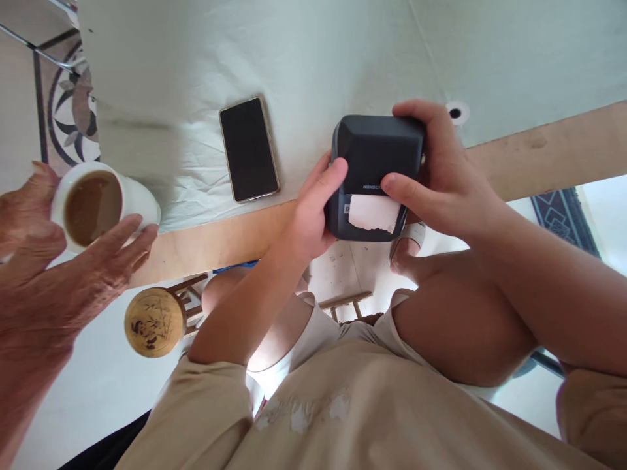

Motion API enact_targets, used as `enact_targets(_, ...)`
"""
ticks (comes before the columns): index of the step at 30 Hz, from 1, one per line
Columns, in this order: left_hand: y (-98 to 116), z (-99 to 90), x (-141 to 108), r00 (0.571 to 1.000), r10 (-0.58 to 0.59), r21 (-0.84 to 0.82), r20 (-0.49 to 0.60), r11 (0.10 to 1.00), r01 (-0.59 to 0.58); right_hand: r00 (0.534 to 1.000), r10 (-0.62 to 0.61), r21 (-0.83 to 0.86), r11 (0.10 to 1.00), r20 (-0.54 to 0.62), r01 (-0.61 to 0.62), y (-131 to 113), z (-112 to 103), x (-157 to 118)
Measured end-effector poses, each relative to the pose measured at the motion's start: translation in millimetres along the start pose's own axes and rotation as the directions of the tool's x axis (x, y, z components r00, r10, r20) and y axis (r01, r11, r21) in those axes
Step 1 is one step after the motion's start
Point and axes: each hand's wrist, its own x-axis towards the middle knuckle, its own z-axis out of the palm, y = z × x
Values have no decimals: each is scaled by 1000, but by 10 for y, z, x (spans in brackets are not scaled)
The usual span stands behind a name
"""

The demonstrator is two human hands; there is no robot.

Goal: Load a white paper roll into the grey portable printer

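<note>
Between my hands is a dark label printer (379, 147) marked NIIMBOT, held above the table's front edge. A white paper label (375, 214) with a torn lower edge lies across its lower front. My left hand (318, 202) grips the printer's left side, the thumb on its face and the other fingers mostly hidden. My right hand (445, 176) is wrapped round the right side, its thumb pressed just above the label and a finger over the top corner. Beyond my right hand, a small white roll (458, 113) with a dark core rests on the tablecloth.
A phone (249, 150) with a dark screen lies on the pale tablecloth (313, 59). At the left, another person's hands (93, 274) hold a white cup (140, 202) of brown liquid by the table edge. Below stands a round wooden stool (154, 322).
</note>
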Motion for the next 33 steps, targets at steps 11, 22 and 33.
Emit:
enact_targets(11,-44,-48,110,999,-48,-76,2,996,48,997,64,9,998,33,-64,35,-57,-14)
enact_targets(22,-48,-54,106,997,45,-53,-58,997,-48,989,-144,-71,987,43,147,-24,-71,-12)
enact_targets(33,-21,78,21,998,-11,37,-67,999,13,802,-362,-204,932,-475,300,-301,-5,-20)
